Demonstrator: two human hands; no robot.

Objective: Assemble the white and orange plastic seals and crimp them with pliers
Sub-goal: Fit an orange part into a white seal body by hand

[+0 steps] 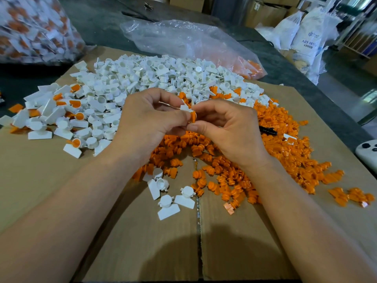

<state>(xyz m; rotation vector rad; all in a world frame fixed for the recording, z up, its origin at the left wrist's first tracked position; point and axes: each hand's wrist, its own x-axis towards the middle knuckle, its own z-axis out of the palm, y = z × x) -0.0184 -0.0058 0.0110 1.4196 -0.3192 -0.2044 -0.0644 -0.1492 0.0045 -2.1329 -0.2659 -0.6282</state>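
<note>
— Grips first: what does each hold?
— Each is pinched on one piece: the left grip (pixel 151 121) has a white seal body (pixel 184 108), the right grip (pixel 230 129) an orange insert (pixel 193 117).
— Around them?
— A cardboard sheet (pixel 122 231) lies beneath both. The white pile (pixel 155 78) is beyond the left grip, the orange pile (pixel 275 144) under and right of the right grip.
— What decides the push?
— The insert sits touching the body, just to its right. Its axis seems to run leftward into it, though fingers hide much. The right grip is nearer.

bare cardboard (pixel 61 190) near; white pile (pixel 155 76), orange pile (pixel 281 144) crowd beyond.
</note>
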